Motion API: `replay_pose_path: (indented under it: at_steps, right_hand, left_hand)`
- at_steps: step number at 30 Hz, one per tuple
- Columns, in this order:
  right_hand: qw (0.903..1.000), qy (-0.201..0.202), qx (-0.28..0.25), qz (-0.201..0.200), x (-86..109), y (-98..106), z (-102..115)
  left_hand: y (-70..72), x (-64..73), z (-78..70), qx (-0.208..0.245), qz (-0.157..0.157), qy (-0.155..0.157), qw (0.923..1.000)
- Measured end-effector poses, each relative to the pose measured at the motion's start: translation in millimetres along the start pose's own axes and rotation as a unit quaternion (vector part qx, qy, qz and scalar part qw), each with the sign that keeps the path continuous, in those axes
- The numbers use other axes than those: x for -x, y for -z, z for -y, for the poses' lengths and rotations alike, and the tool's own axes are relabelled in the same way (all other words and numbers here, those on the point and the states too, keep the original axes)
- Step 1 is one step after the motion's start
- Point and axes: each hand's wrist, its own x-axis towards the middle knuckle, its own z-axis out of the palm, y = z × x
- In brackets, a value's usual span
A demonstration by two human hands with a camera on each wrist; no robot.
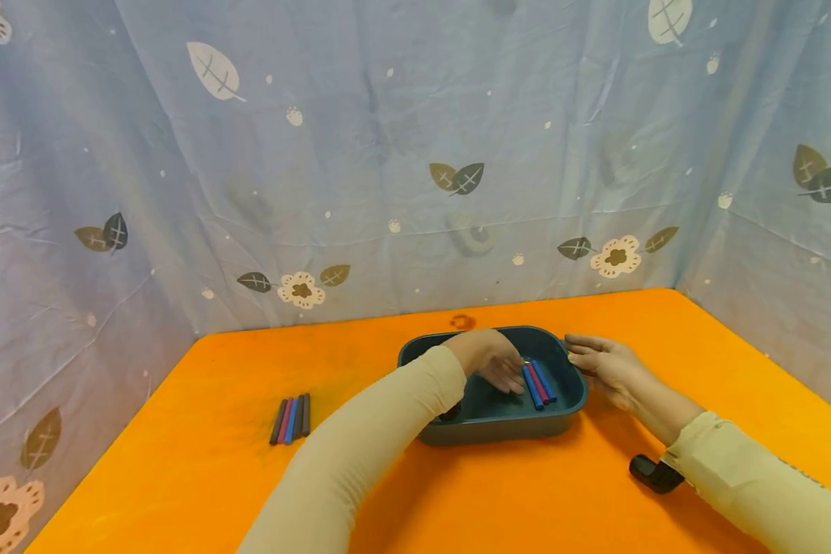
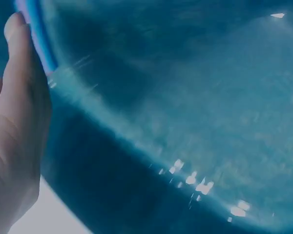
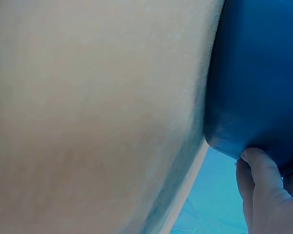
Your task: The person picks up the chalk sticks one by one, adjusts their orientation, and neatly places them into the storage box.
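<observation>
The left hand (image 1: 493, 362) reaches down into a dark blue-green bin (image 1: 498, 429), its fingers extended and slightly spread, gripping nothing. Just to the right of those fingers, three sticks (image 1: 536, 382) lie side by side on the bin's floor, a pink one between two blue; whether the fingertips touch the nearest one cannot be told. The right hand (image 1: 608, 371) is at the bin's right end, its fingers mostly straight and resting against the outer wall rather than curled round it. Well to the left of the left fingers, five more sticks (image 1: 291, 420) lie in a row on the orange tabletop (image 1: 180, 477): three dark, one pink, one blue. A black wrist camera (image 1: 656, 472) hangs under the right sleeve (image 1: 755, 481), and a leaf-patterned curtain (image 1: 388, 138) rises beyond both sets of fingers.
</observation>
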Motion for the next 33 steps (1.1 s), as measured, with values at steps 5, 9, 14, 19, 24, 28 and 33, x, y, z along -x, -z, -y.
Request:
replay_pose_path:
  at_steps: [5,9,14,19,24,28,33]
  right_hand:
    - [0.9998,0.005,-0.020,0.005,-0.2,1,0]
    - [0.9998,0.007,-0.019,0.010,0.4,1,0]
    - [0.9998,0.011,-0.011,0.011,2.0,1,-1]
    - [0.9998,0.012,-0.002,0.013,2.8,2,-1]
    - [0.9999,0.007,-0.010,0.012,2.0,4,-1]
    - [0.9998,0.008,-0.011,0.016,1.0,4,-1]
    - [0.9996,0.010,-0.011,0.023,0.5,4,-1]
  left_hand:
    - [14.9,30.3,-4.6,-0.002,0.020,-0.049,0.9986]
    - [29.4,38.8,-1.0,-0.003,0.019,-0.073,0.9971]
    - [42.5,51.2,8.3,-0.003,0.015,-0.083,0.9964]
    - [51.9,66.7,20.1,-0.022,-0.002,-0.093,0.9955]
    - [62.3,77.2,34.3,-0.024,-0.014,-0.089,0.9957]
    - [70.5,87.2,46.6,-0.019,-0.026,-0.091,0.9953]
    - [79.4,96.4,63.7,-0.009,-0.044,-0.102,0.9938]
